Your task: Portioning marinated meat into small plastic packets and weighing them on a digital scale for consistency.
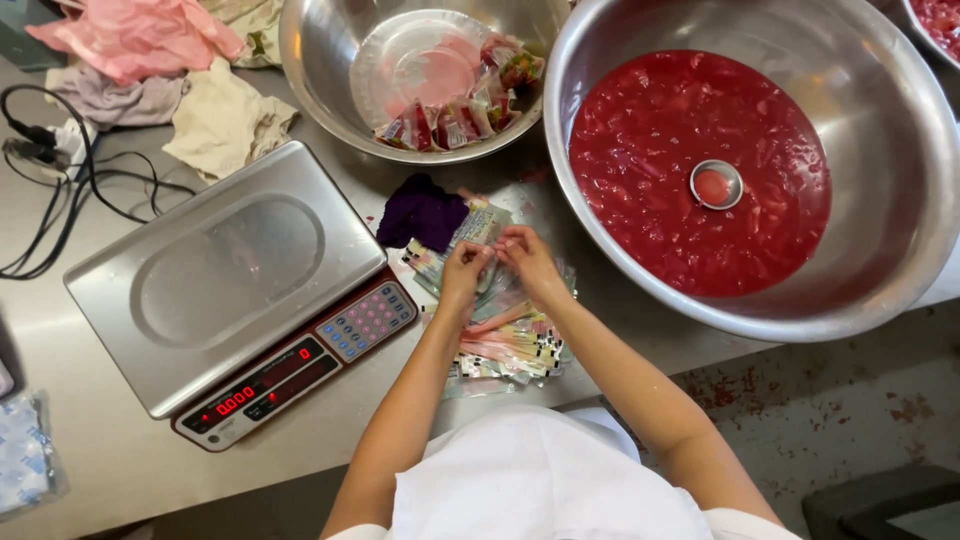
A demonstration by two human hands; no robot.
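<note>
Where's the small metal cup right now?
In the head view, the small metal cup floats at the middle of the red mixture in the large steel bowl, upper right, beyond the right hand.

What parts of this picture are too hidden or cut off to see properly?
Head view, the only one:
- What the left hand and right hand pinch: the fingers cover it.
- Lower packets in the pile of empty packets: the forearms hide them.
- Bottom of the big bowl: the red mixture covers it.
- Corner bowl: cut off by the edge.
- Scale keys: too small.
</note>
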